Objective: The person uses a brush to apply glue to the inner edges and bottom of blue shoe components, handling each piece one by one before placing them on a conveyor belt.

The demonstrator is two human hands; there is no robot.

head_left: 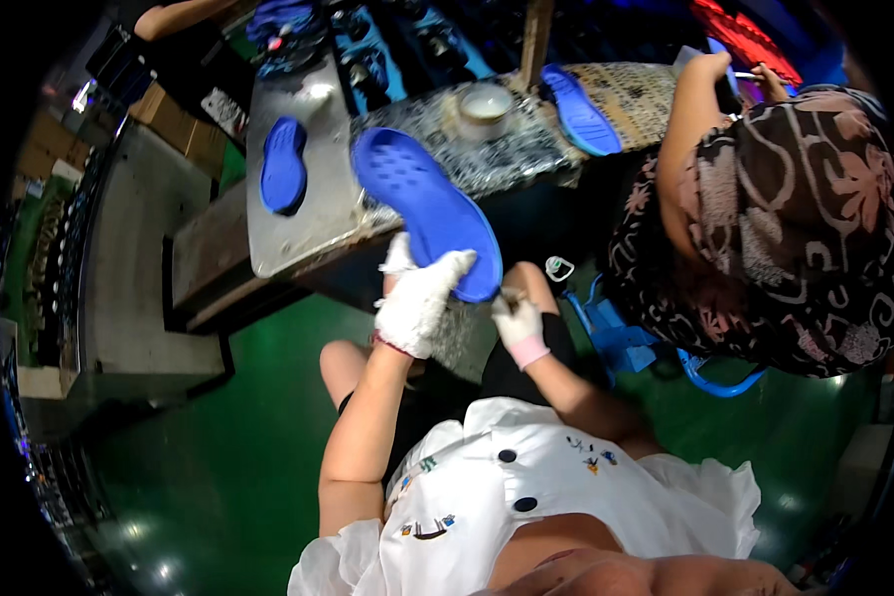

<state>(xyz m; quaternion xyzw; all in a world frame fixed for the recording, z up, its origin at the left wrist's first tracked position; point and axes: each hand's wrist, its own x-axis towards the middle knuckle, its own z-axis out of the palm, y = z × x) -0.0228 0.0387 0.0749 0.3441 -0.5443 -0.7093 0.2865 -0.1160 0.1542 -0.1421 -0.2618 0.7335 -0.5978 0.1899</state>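
My left hand, in a thick white knitted glove, grips a blue shoe sole near its heel end. The thumb lies across the sole's upper face. The sole is tilted up over my lap, with several small holes in its wide far end. Just right of the heel is my right hand, in a thin white glove with a pink cuff. Its fingers are curled together beside the heel edge, and their tips look dark. Whatever they hold, if anything, I cannot make out.
A second blue sole lies on the metal table to the left. A bowl sits on the speckled bench, with another blue sole beyond it. A person in a patterned top works at right, by a blue stool.
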